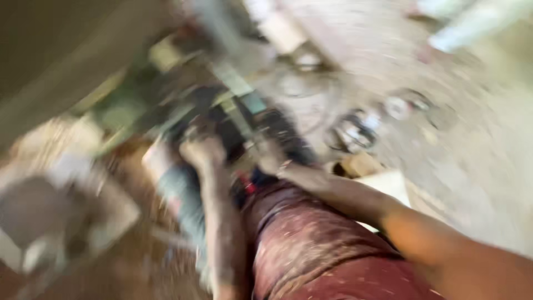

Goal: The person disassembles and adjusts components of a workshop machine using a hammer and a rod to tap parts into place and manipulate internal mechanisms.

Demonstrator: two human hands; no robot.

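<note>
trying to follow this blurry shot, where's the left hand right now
In the head view, the left hand sits left of centre, on a blurred dark and green machine, beside the right hand.

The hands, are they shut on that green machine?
Cannot tell. Left hand and right hand reach the green machine, but blur hides the fingers.

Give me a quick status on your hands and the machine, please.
Left hand and right hand both on dark machine; grip lost in blur. Knee close below. Round metal parts on floor beyond.
</note>
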